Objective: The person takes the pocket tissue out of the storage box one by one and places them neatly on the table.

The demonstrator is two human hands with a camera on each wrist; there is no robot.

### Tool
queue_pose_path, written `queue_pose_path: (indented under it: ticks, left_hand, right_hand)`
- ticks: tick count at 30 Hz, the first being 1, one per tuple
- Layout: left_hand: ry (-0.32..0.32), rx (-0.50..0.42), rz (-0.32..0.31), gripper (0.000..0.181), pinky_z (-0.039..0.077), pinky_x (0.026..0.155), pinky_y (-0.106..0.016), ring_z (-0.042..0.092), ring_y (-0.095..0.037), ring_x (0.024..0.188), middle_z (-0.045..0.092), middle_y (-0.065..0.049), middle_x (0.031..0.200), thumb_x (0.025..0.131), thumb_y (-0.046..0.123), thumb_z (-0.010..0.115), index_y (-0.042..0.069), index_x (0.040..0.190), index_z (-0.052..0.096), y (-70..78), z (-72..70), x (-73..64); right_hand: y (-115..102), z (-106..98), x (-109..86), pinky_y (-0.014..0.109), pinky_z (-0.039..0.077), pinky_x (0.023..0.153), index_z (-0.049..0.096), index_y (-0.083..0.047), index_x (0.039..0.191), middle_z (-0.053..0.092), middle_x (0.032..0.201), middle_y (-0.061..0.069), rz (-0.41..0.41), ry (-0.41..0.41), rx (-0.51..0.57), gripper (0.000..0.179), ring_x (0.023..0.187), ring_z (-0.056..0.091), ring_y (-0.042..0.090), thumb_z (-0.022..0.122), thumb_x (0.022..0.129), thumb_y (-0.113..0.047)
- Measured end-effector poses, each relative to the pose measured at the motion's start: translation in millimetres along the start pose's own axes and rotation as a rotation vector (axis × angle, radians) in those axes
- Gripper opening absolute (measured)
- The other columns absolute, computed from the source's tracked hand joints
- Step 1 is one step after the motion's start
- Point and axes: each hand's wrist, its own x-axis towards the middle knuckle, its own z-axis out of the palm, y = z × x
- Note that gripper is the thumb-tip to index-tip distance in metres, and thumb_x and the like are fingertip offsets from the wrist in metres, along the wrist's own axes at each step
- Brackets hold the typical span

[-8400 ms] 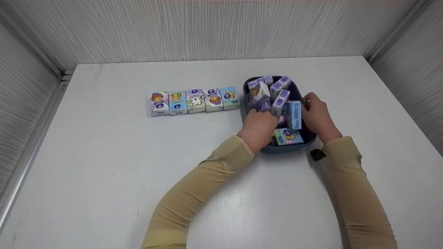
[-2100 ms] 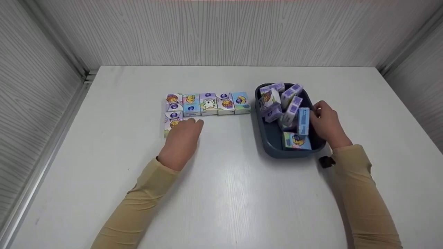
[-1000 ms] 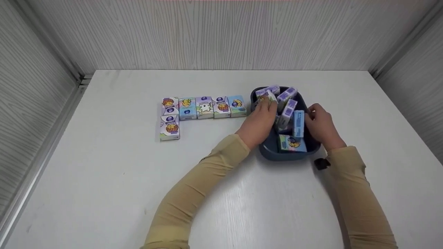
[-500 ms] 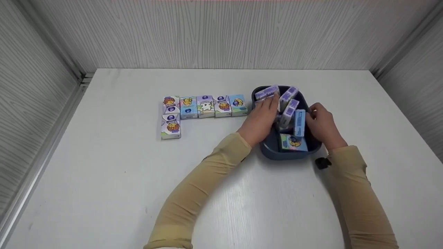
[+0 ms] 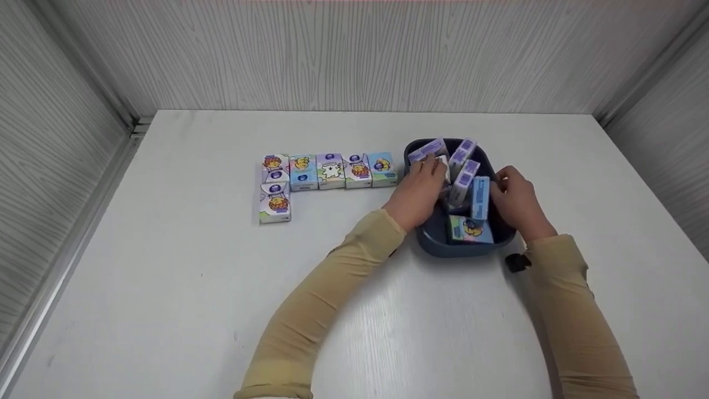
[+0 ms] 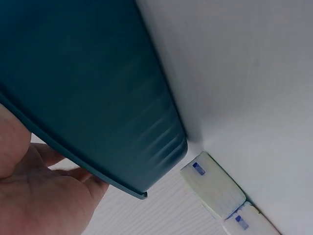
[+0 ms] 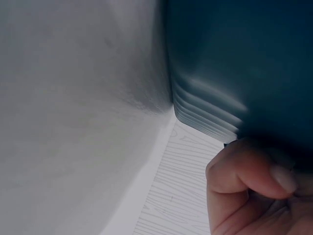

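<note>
In the head view, my left hand reaches over the left rim of a dark blue plastic bin. Its fingers pinch a small tissue pack, mostly hidden under them. My right hand grips the bin's right rim with curled fingers; the right wrist view has its bent thumb close against the bin wall. Several purple and blue tissue packs lie jumbled in the bin. To the left, cartoon-printed packs form a row, and another pack sits below the row's left end.
The bin stands on a white table. Behind it rises a pale wood-grain panel, with more panels at both sides. A small black object is at the right sleeve's cuff. The row's right end lies close beside the bin.
A pack was added below the row's left end; my left hand then came back to the bin. There its fingers have drawn in on a pack, which has tilted. My right hand stays at the rim.
</note>
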Motion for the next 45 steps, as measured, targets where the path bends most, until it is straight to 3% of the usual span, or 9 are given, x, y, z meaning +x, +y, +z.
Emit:
queue_pose_path:
  ticks: [4, 12, 19, 26, 30, 33, 39, 42, 45]
  left_hand:
    - [-0.018, -0.03, -0.008, 0.051, 0.035, 0.105, -0.033, 0.035, -0.031, 0.132, 0.034, -0.017, 0.147, 0.098, 0.009, 0.05, 0.005, 0.145, 0.032, 1.8, -2.9, -0.7]
    - [0.059, 0.036, 0.057, 0.044, 0.049, 0.087, -0.03, 0.045, -0.03, 0.12, 0.04, -0.012, 0.141, 0.101, 0.003, 0.042, 0.005, 0.144, 0.037, 6.4, -1.8, -4.5]
    - [0.026, 0.079, 0.099, 0.043, 0.049, 0.089, -0.03, 0.041, -0.029, 0.125, 0.037, -0.008, 0.144, 0.101, 0.004, 0.042, 0.009, 0.144, 0.038, 7.6, -1.7, -2.5]
    - [-0.041, 0.053, 0.088, 0.06, 0.05, 0.088, -0.032, 0.036, -0.03, 0.13, 0.033, -0.011, 0.145, 0.088, 0.024, 0.07, 0.013, 0.139, 0.041, 8.6, -3.0, -2.9]
    - [-0.059, 0.034, 0.089, 0.063, 0.048, 0.091, -0.033, 0.034, -0.032, 0.132, 0.03, -0.013, 0.147, 0.088, 0.026, 0.071, 0.012, 0.14, 0.04, 8.1, -3.0, -2.4]
    - [-0.008, 0.002, 0.088, 0.056, 0.047, 0.092, -0.032, 0.037, -0.031, 0.129, 0.032, -0.014, 0.145, 0.09, 0.016, 0.066, 0.011, 0.139, 0.04, 6.8, -1.5, -3.0]
    - [0.211, -0.098, 0.062, 0.047, 0.048, 0.09, -0.029, 0.047, -0.027, 0.12, 0.048, -0.016, 0.13, 0.091, 0.001, 0.053, 0.005, 0.135, 0.038, 4.2, 3.9, -8.5]
    - [0.289, -0.099, 0.065, 0.041, 0.046, 0.093, -0.03, 0.052, -0.026, 0.116, 0.057, -0.014, 0.12, 0.092, -0.001, 0.052, 0.003, 0.132, 0.041, 3.7, 6.2, -11.1]
    - [0.319, -0.05, 0.078, 0.037, 0.042, 0.099, -0.03, 0.054, -0.025, 0.117, 0.06, -0.014, 0.122, 0.094, -0.001, 0.052, 0.0, 0.13, 0.046, 3.2, 7.7, -13.3]
  right_hand:
    - [0.2, 0.3, 0.2, 0.041, 0.04, 0.072, 0.043, 0.005, 0.111, 0.059, 0.096, 0.022, -0.01, 0.002, -0.001, 0.027, 0.079, 0.049, 0.03, 0.041, 0.1, -0.02]
    - [1.3, 2.6, 0.5, 0.042, 0.04, 0.071, 0.043, 0.004, 0.109, 0.061, 0.096, 0.025, -0.036, 0.002, 0.014, 0.026, 0.076, 0.05, 0.03, 0.04, 0.1, -0.02]
    - [0.9, 1.4, 0.9, 0.045, 0.041, 0.078, 0.043, 0.005, 0.111, 0.06, 0.104, 0.027, -0.016, 0.001, 0.013, 0.027, 0.087, 0.053, 0.033, 0.04, 0.101, -0.019]
    - [1.4, 2.9, 0.2, 0.044, 0.04, 0.074, 0.043, 0.005, 0.111, 0.059, 0.101, 0.026, -0.027, 0.0, 0.019, 0.025, 0.083, 0.052, 0.033, 0.04, 0.101, -0.017]
    - [1.7, 2.5, 0.1, 0.045, 0.041, 0.077, 0.043, 0.005, 0.111, 0.059, 0.103, 0.027, -0.014, 0.0, 0.017, 0.026, 0.086, 0.052, 0.033, 0.04, 0.101, -0.019]
    - [1.5, 2.0, -0.1, 0.045, 0.041, 0.077, 0.043, 0.004, 0.11, 0.06, 0.103, 0.026, -0.004, -0.002, 0.019, 0.026, 0.087, 0.053, 0.032, 0.04, 0.101, -0.02]
    - [0.6, 1.0, -0.5, 0.039, 0.04, 0.069, 0.043, 0.004, 0.108, 0.06, 0.093, 0.021, -0.013, 0.022, 0.003, 0.023, 0.077, 0.05, 0.028, 0.041, 0.1, -0.017]
    - [0.1, 0.6, -0.4, 0.038, 0.04, 0.068, 0.043, 0.004, 0.108, 0.059, 0.093, 0.02, -0.012, 0.02, -0.004, 0.023, 0.077, 0.05, 0.028, 0.04, 0.1, -0.018]
    - [-0.5, 0.9, -0.4, 0.039, 0.04, 0.07, 0.043, 0.004, 0.109, 0.06, 0.095, 0.022, -0.002, 0.005, 0.002, 0.024, 0.079, 0.051, 0.028, 0.04, 0.1, -0.018]
